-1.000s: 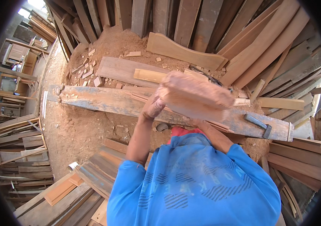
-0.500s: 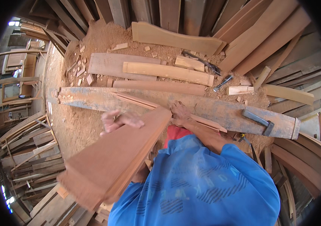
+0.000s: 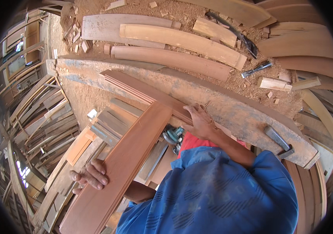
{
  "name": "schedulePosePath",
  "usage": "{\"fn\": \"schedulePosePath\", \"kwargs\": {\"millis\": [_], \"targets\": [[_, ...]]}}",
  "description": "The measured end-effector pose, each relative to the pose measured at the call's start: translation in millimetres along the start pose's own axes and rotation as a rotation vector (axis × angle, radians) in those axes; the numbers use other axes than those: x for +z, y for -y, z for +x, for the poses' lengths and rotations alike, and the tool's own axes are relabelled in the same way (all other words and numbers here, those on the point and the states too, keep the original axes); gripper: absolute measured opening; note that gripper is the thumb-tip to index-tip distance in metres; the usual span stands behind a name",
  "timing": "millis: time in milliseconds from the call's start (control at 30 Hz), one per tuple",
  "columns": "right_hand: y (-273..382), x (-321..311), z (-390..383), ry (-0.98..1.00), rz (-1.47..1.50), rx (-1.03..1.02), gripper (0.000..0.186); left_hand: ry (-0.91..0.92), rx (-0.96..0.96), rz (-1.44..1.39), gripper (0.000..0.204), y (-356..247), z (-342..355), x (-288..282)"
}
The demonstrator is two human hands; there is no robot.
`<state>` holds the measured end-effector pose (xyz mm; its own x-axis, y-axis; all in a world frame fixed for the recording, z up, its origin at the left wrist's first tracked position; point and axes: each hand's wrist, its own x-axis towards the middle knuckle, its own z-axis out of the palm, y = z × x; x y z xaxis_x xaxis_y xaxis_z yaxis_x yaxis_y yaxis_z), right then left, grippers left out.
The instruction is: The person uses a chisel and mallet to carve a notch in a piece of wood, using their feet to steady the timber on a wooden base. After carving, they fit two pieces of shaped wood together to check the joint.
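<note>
A long reddish-brown board (image 3: pixel 125 163) slants from the bench down to the lower left, along my left side. My left hand (image 3: pixel 90 175) is wrapped around its outer edge, fingers on the upper face and my forearm passing beneath. The board's upper end meets a grooved wooden moulding (image 3: pixel 135 87), which lies across the thick bench plank (image 3: pixel 229 99). My right hand (image 3: pixel 201 121) grips the moulding just right of where the two pieces meet. Part of that joint is covered by the board's end.
A hammer (image 3: pixel 279 141) lies on the bench's right end. Beyond the bench, curved boards (image 3: pixel 182 43), a chisel (image 3: pixel 256 70) and offcuts rest on sawdust. A green power tool (image 3: pixel 172 134) sits below, beside my waist. Stacked timber (image 3: pixel 49 140) fills the left.
My left hand, loosely spread over the board's upper part before, now clasps its edge farther down. The board has swung to a steeper slant. My right hand stays at the joint; the view has shifted.
</note>
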<state>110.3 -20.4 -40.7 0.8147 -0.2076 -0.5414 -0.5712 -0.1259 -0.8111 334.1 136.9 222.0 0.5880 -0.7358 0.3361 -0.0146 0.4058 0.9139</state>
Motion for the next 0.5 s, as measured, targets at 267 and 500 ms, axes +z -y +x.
{"fn": "schedulePosePath", "kwargs": {"millis": [267, 500], "targets": [[-9, -17, 15, -0.004, 0.095, -0.124, 0.078, -0.104, 0.019, -0.006, 0.047, 18, 16, 23], [19, 1, 48, -0.130, 0.088, -0.345, 0.074, -0.025, -0.042, -0.013, 0.043, 16, 29, 17]]}}
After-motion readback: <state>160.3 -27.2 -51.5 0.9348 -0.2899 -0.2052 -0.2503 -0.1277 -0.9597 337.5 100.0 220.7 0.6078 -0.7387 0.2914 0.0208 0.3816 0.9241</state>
